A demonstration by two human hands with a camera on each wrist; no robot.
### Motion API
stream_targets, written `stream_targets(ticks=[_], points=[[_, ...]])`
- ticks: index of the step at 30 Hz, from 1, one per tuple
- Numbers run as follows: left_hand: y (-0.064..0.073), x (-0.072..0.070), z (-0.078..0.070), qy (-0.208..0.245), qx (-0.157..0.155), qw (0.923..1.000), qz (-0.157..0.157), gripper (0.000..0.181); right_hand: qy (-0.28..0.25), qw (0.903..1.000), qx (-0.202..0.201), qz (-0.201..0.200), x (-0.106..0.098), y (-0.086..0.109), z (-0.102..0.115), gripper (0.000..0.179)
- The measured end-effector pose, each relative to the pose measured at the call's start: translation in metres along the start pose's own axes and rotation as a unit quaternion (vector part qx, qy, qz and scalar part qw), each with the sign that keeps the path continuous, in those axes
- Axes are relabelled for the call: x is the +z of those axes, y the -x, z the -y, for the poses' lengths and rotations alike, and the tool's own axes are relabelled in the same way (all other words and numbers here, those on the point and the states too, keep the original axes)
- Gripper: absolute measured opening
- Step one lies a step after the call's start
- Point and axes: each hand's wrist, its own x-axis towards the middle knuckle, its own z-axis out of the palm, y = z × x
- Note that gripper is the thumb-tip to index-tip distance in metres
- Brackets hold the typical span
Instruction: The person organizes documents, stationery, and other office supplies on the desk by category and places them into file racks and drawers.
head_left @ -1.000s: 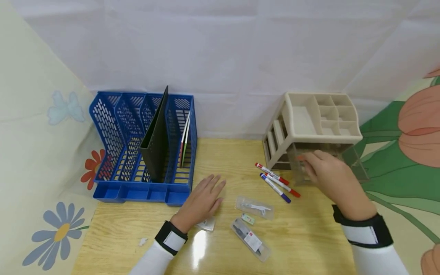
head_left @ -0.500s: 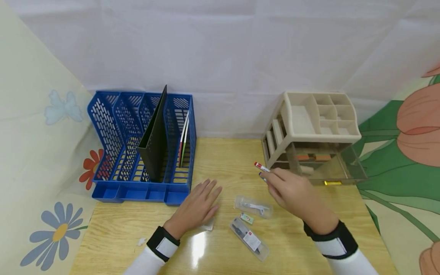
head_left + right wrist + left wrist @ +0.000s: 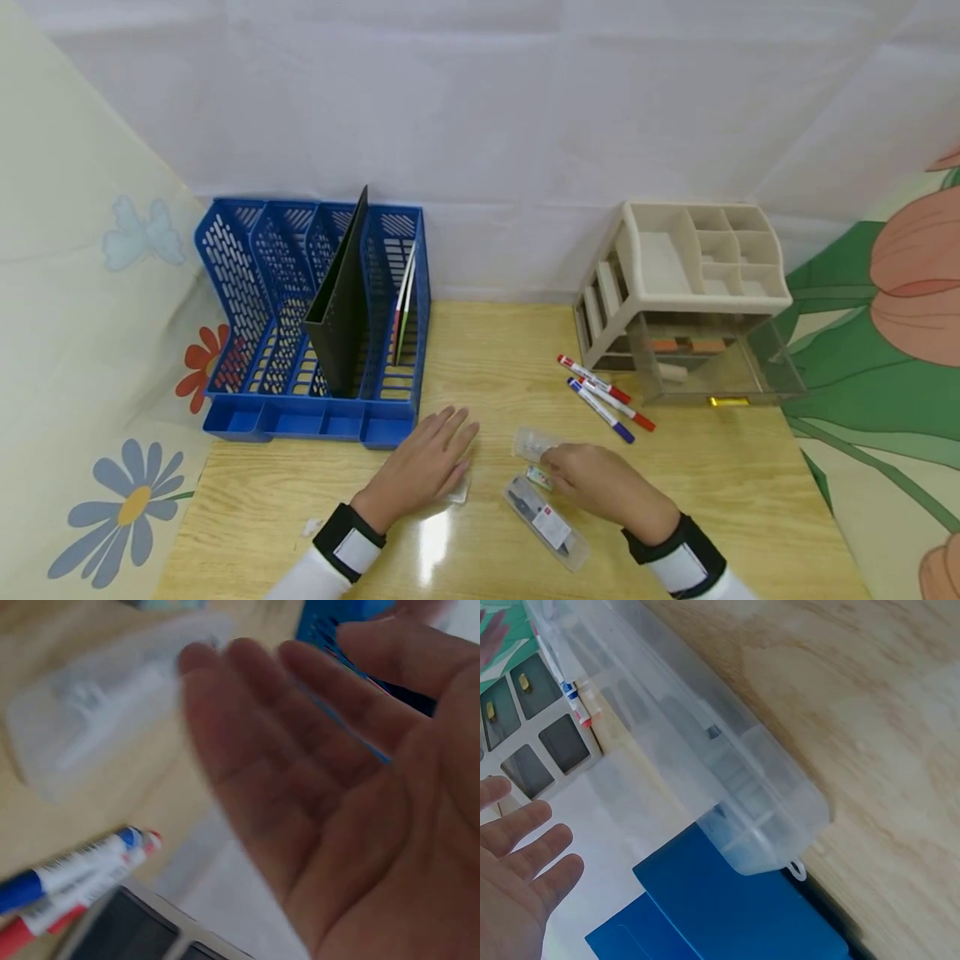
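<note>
My left hand (image 3: 416, 471) hovers palm down with relaxed fingers over a clear plastic case (image 3: 459, 490), mostly hidden by it. That case (image 3: 727, 750) appears large in the left wrist view, apart from the fingers. My right hand (image 3: 611, 492) is over a second clear case (image 3: 528, 442) and covers its right part. Inside this case (image 3: 112, 712) a white tool shows, blurred. Nothing lies in the right palm; its fingers (image 3: 259, 735) are loosely bent. Close to the right fingertips lies a small green-and-white block (image 3: 538, 477). Below it rests a clear case with a dark tool and white label (image 3: 551, 527).
Red and blue markers (image 3: 600, 408) lie before a cream desk organizer (image 3: 663, 258). Its clear drawer (image 3: 772, 367) is pulled out, with orange blocks (image 3: 705, 346) and a pale roll (image 3: 671, 372) inside. A blue file rack (image 3: 240, 333) holding a black folder (image 3: 341, 325) stands left.
My right hand has travelled from the drawer, leftward over the markers, down to the plastic cases, uncovering drawer and markers. My left hand has drawn slightly back toward me.
</note>
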Motion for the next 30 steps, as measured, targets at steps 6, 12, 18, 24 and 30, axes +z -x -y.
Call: stream_targets(ticks=[6, 12, 18, 24, 30], points=[[0.002, 0.001, 0.000, 0.000, -0.003, 1.0000, 0.002, 0.053, -0.013, 0.9997, 0.018, 0.011, 0.020, 0.008, -0.003, 0.027], [0.001, 0.000, 0.000, 0.000, -0.004, 1.0000, -0.002, 0.054, 0.011, 0.9990, 0.043, -0.013, 0.036, 0.009, -0.007, 0.038], [0.001, 0.000, -0.001, 0.005, -0.006, 1.0000, -0.004, 0.055, 0.077, 0.9950, 0.024, -0.059, 0.051, 0.008, -0.006, 0.036], [0.002, 0.002, -0.002, 0.003, -0.011, 0.9999, 0.007, 0.055, 0.096, 0.9913, 0.007, -0.090, 0.060, 0.006, -0.003, 0.033], [0.003, 0.005, -0.003, 0.001, -0.013, 0.9998, 0.015, 0.054, 0.113, 0.9865, -0.014, -0.118, 0.071, 0.002, -0.004, 0.040]])
